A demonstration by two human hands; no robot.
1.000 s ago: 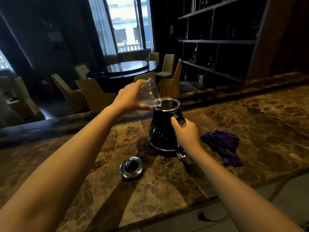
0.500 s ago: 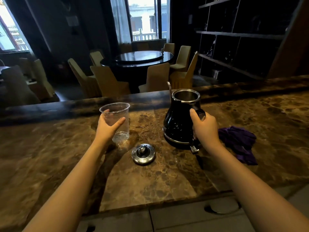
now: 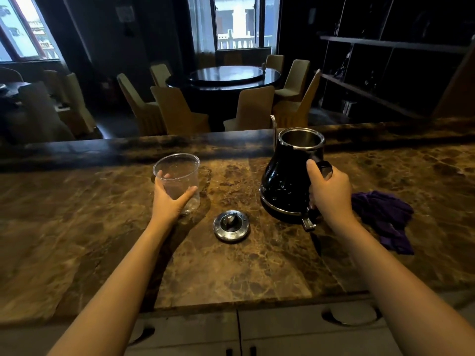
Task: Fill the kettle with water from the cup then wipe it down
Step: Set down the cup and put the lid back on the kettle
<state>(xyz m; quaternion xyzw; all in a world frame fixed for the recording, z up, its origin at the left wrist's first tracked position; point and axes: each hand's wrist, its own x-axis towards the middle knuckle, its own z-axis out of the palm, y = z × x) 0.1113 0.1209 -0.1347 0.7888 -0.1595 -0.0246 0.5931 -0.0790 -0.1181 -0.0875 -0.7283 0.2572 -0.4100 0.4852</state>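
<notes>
Head view: clear plastic cup (image 3: 177, 182), now upright and emptied, gripped by left hand (image 3: 171, 200). Right hand (image 3: 330, 194) wrapped round glossy black kettle (image 3: 288, 181) handle. Pouring done; wiping next.

Brown marble desk (image 3: 231, 273) runs L to R across the fg, w/ a raised darker ledge (image 3: 128, 147) along its far edge. Below the near edge: pale cabinet fronts (image 3: 282, 335) w/ round cut-out pulls. Beyond the desk, a dark round dining table (image 3: 226, 77) w/ a raised round centre disc, ringed by tan covered chairs (image 3: 177, 111). Rear centre: bright window (image 3: 239, 21) w/ sheer curtain on its L side. Far L: 2nd window (image 3: 23, 32), red-framed. R side: dark open shelving (image 3: 390, 62), contents too dim to make out.
</notes>
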